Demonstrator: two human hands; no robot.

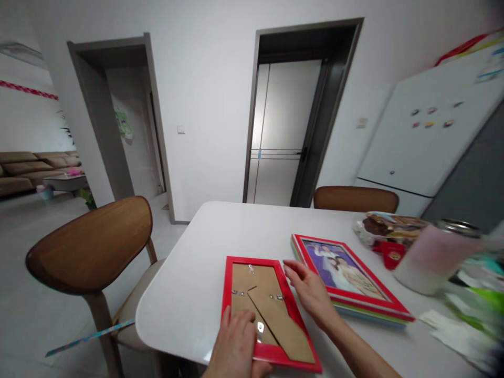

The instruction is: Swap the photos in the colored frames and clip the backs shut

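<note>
Nearest camera: left hand, pinching the near end of the red frame, fingers across the back, thumb at the near border. By size from here. White table surface: glossy-looking, probably slick, so likely to allow sliding under a one-sided push. Brown chair: off the left edge, well apart from the work, low risk. Stack of picture frames: right of the red frame, photo side up, red border on top. Close to the right forearm; could skew or slide on a bump. Pink-white jar: just past the stack, away from the left edge; might tip from a shoved stack. Red frame: back up, close to the near edge. Overhang there: can't tell. Main worry: slipping off that edge on a loosened left grip. Right hand: half-curled, loosely spread, holding nothing visible, fingertips at the right border. Firm contact: can't tell. Stand leg: slanted across the back; could bend or tear at the hinge under a heavy palm. Metal fittings: near all four sides; might nick fingers or scratch.
</note>
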